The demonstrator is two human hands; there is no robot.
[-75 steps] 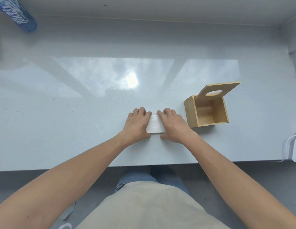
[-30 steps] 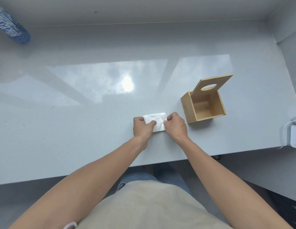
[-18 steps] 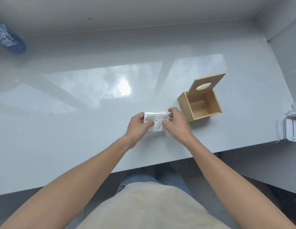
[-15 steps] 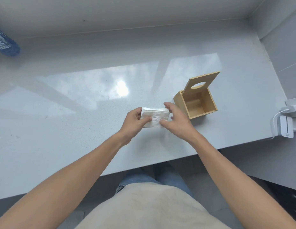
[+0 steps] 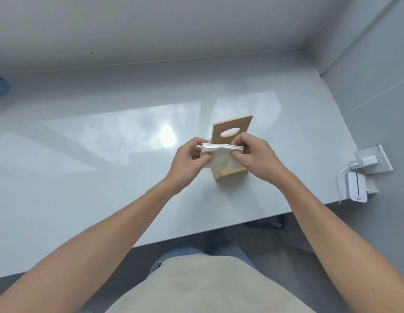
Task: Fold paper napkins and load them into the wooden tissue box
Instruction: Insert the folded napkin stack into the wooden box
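Folded napkins (image 5: 220, 154) held above the wooden tissue box (image 5: 230, 171).
Each end is pinched in a closed grip by the left hand (image 5: 188, 163) and right hand (image 5: 256, 158).

A folded stack of white paper napkins (image 5: 221, 154) was held lifted, edges layered along its top, directly over the open square light-wood tissue box (image 5: 229, 172). The box stood on the pale grey tabletop (image 5: 106, 177), its wooden lid with an oval hole (image 5: 232, 131) tilted upright behind.

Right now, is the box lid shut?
No, the wooden lid stands raised behind both hands holding the folded napkins.
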